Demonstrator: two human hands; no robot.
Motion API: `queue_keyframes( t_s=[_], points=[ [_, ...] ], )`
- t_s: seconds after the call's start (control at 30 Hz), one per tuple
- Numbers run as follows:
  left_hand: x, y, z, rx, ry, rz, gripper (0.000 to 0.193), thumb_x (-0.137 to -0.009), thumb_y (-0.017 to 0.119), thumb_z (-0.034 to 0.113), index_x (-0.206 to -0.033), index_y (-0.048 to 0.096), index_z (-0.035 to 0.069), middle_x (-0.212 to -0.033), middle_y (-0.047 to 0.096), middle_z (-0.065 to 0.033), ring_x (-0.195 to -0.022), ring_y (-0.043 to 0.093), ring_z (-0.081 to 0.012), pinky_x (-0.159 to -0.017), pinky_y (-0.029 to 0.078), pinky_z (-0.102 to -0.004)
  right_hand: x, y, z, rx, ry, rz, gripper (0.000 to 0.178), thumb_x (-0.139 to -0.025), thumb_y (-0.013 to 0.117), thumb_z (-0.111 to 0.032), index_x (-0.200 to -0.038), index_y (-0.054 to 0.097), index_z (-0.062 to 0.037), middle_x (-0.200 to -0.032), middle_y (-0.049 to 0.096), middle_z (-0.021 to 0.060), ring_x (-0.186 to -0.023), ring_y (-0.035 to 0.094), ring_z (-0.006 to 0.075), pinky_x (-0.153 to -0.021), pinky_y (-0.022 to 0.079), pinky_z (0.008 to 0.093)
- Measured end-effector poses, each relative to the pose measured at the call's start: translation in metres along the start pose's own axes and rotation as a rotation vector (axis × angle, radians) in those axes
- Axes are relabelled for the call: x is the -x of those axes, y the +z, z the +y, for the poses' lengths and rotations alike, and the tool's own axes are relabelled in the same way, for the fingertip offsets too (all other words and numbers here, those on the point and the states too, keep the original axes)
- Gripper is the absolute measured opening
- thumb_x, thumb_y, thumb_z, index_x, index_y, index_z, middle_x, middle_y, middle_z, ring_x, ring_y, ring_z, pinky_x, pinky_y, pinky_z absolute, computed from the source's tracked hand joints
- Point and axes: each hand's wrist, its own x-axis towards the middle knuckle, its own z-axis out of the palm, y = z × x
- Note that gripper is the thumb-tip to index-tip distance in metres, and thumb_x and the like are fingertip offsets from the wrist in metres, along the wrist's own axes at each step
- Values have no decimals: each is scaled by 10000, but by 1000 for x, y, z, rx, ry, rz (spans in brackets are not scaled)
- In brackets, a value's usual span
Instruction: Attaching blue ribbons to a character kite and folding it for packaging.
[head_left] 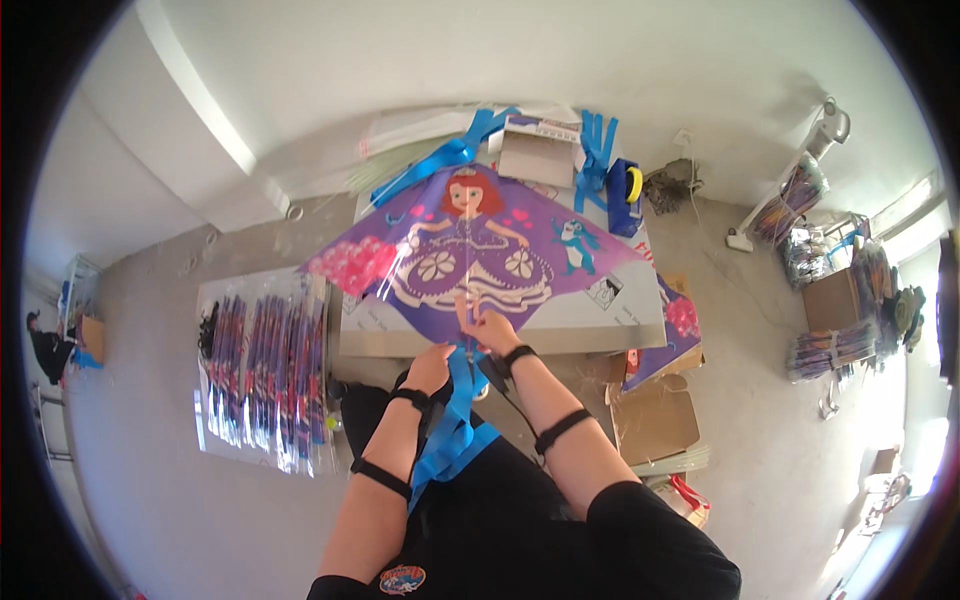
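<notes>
The purple kite point(470, 255) lies spread flat on the desk point(600, 325), its lower tip at the near edge, and a sharp tug on the blue ribbon tail point(452, 425) could tear the thin sail at that tip or drag the kite off the desk. The right hand point(490, 328) rests on the tip with fingers curled close, seemingly pinching it. The left hand point(430, 368), just below the edge, has its fingers closed about the ribbon's top.

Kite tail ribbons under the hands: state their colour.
Bright blue ribbons, hanging from the purple diamond-shaped kite; clearest in the head view.
</notes>
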Motion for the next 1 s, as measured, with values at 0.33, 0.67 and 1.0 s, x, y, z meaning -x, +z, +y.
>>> queue_keyframes(
  t_s=[0.33,0.67,1.0],
  points=[
    [-12,-29,-40,-246,-237,141,399,-906,464,188,-1288,467,72,-1367,423,-154,-1228,441,-304,-972,386,-499,35,-112,92,124,-146,509,192,-771,639,-166,-899,618,-24,-771,652,124,-741,640,252,-676,503,351],
    [-23,-43,-49,-331,-237,-92,413,-904,460,264,-1282,473,97,-1397,405,-132,-1255,433,-285,-938,405,-529,-141,-251,37,500,-400,625,332,-795,612,-166,-1118,617,-91,-1226,522,184,-1153,472,361,-973,397,427],
    [-15,-43,-41,-261,-256,-66,417,-888,514,216,-1286,480,96,-1411,388,-134,-1254,433,-306,-946,395,-532,-242,-289,11,673,-301,733,335,-807,598,-186,-1136,635,-139,-1221,554,177,-1172,480,345,-982,399,400]
  ],
)
